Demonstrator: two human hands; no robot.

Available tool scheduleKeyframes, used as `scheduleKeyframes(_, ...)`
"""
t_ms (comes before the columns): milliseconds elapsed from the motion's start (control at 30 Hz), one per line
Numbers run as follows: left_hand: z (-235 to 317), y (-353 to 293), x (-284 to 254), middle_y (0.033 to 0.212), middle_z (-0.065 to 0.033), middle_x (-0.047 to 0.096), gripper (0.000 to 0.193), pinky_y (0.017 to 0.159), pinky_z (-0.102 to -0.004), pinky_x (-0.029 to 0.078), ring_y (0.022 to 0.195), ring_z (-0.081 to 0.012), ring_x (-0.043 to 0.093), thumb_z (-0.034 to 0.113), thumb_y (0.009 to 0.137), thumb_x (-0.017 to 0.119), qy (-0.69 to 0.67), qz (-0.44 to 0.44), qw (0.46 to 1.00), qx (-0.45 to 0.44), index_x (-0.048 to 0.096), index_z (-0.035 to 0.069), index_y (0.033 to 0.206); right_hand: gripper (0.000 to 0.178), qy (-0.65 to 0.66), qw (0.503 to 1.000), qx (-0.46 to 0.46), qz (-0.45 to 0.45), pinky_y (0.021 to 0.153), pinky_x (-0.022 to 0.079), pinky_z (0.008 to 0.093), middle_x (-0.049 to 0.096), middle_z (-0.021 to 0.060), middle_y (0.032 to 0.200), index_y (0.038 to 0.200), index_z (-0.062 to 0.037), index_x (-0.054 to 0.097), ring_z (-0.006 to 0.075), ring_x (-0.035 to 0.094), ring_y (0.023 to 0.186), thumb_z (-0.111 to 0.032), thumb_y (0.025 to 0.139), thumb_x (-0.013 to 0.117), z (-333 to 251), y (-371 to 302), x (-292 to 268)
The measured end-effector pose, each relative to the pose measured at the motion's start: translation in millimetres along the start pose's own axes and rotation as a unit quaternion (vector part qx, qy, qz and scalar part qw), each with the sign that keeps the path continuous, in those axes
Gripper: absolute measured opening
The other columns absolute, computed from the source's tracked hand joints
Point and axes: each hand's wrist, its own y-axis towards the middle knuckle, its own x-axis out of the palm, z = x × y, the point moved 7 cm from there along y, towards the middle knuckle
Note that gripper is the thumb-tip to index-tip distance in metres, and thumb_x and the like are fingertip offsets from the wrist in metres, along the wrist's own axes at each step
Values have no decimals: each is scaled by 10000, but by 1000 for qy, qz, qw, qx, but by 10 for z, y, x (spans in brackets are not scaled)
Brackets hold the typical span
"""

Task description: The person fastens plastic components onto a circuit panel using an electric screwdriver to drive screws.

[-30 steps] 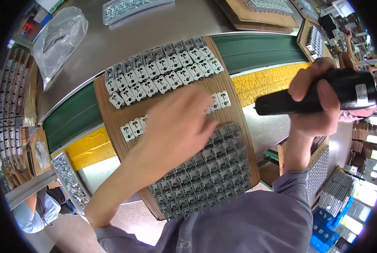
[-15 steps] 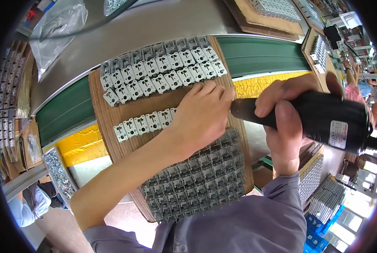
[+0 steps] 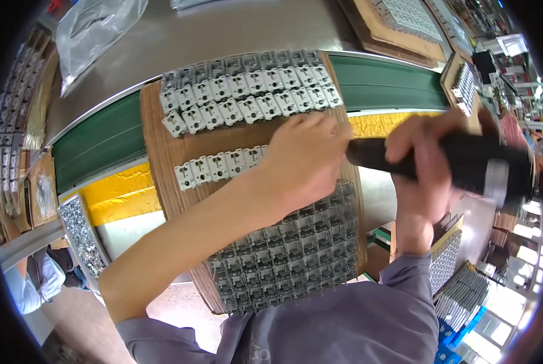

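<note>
My right hand [image 3: 426,161] is wrapped around a black power screwdriver [image 3: 484,167], which lies sideways with its narrow end pointing left; both are blurred. My left hand [image 3: 311,155] is closed with curled fingers at that narrow end, above the right side of a brown board [image 3: 223,141]. Whatever the left fingers grip is hidden. Beyond the left hand, rows of white-faced metal parts [image 3: 229,112] cover the board's far part. A shorter row of white-faced parts [image 3: 218,165] runs under the left forearm. Nearer to me, several rows of dark grey clip-like parts [image 3: 283,261] fill the board.
Beneath the board runs a green strip [image 3: 101,136] beside a yellow strip [image 3: 122,194]. A clear plastic bag [image 3: 98,36] lies on the metal table at far left. A tray of small shiny pieces [image 3: 83,233] sits at left. More loaded boards [image 3: 405,27] stand at far right.
The view has shifted, so the board appears slightly farther right and higher. The screwdriver and right hand are now blurred. My left hand stays closed at the tool's narrow end.
</note>
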Motion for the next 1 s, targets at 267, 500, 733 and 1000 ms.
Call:
scheduleKeyframes(267,-117,-125,-15,901,-80,628,280,862,-365,463,966,-239,594,58,767,633,32,0,999,-8,607,1,1040,741,-117,991,3,-63,540,505,375,475,103,834,1498,-157,269,210,552,563,19,852,588,-12,-29,82)
scheduleKeyframes(500,-184,-129,-7,903,-89,639,244,864,-378,461,963,-251,589,100,769,634,2,0,999,-44,599,13,994,576,1,994,105,4,543,489,316,565,124,870,1353,-16,437,191,568,551,12,814,636,277,316,250)
scheduleKeyframes(733,-134,-159,-7,913,-92,633,310,855,-372,483,948,-259,597,96,739,655,28,23,999,-4,594,25,1035,282,-101,993,68,3,614,509,327,600,138,727,1092,11,522,200,602,580,-15,836,635,203,38,101)
scheduleKeyframes(1000,-153,-173,-128,956,-111,596,317,877,-394,471,970,-271,593,93,758,665,9,-33,999,-30,569,13,1050,454,-24,998,-54,14,498,454,336,494,127,775,1309,-4,440,193,530,539,-77,871,538,-56,205,117)
